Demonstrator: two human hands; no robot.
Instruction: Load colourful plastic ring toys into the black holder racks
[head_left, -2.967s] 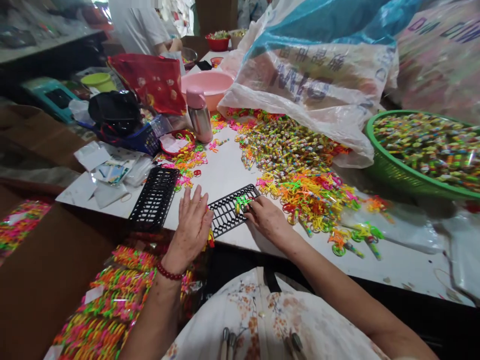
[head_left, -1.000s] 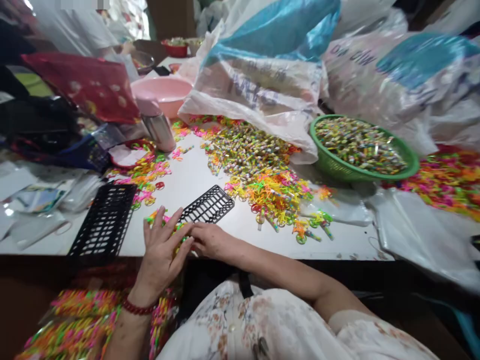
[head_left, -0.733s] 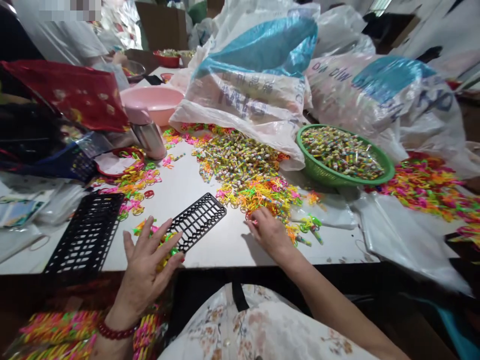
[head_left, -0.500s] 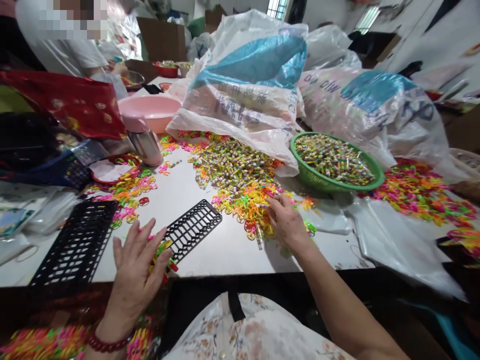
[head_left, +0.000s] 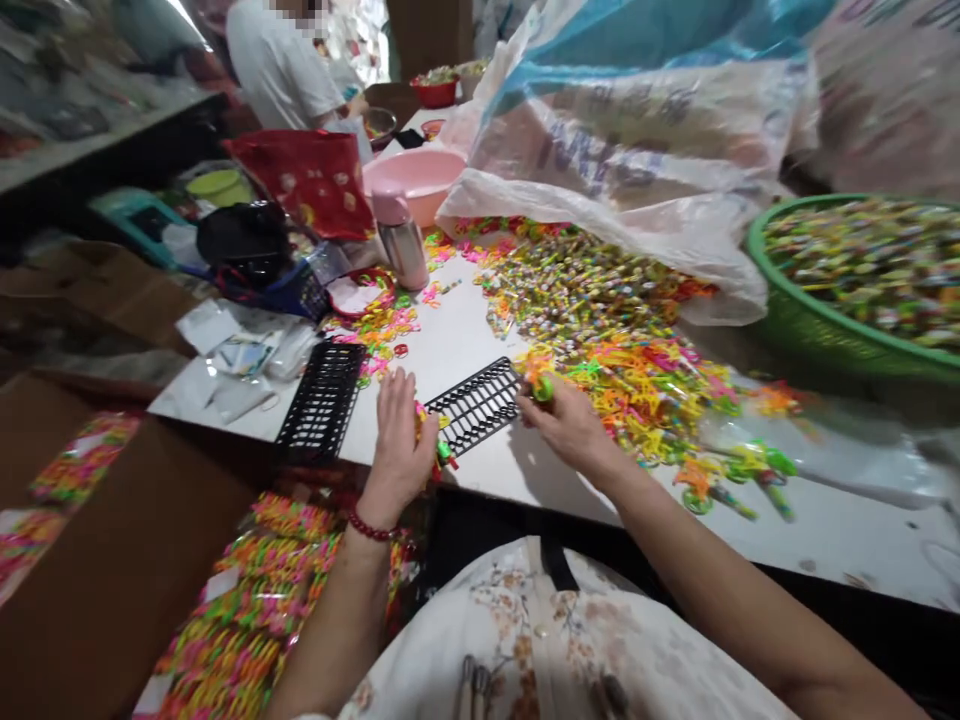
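A black slotted plastic rack (head_left: 480,402) lies at a slant on the white table. My left hand (head_left: 401,435) rests at its left end, fingers stretched out and thumb apart. Several small coloured plastic pieces (head_left: 444,452) sit at that end of the rack, partly covered by the hand. My right hand (head_left: 566,425) is closed at the rack's right end. It pinches a small bunch of yellow, orange and green plastic pieces (head_left: 538,378), whose exact kind is too small to tell. Beside it spreads a heap of similar bright pieces (head_left: 645,395), with many small striped tubes (head_left: 592,290) behind.
More black racks (head_left: 319,400) lie at the left. A steel flask (head_left: 405,250), pink basin (head_left: 420,180) and red bag (head_left: 307,180) stand behind. A green basket (head_left: 840,330) of tubes is at right. Below left, a cardboard box (head_left: 150,520) stands near bagged pieces. A person (head_left: 277,70) is across.
My right hand has come from the heap to the rack's right end, carrying coloured pieces. My left hand stays at the rack's left end, its fingers closer together. The view has swung left.
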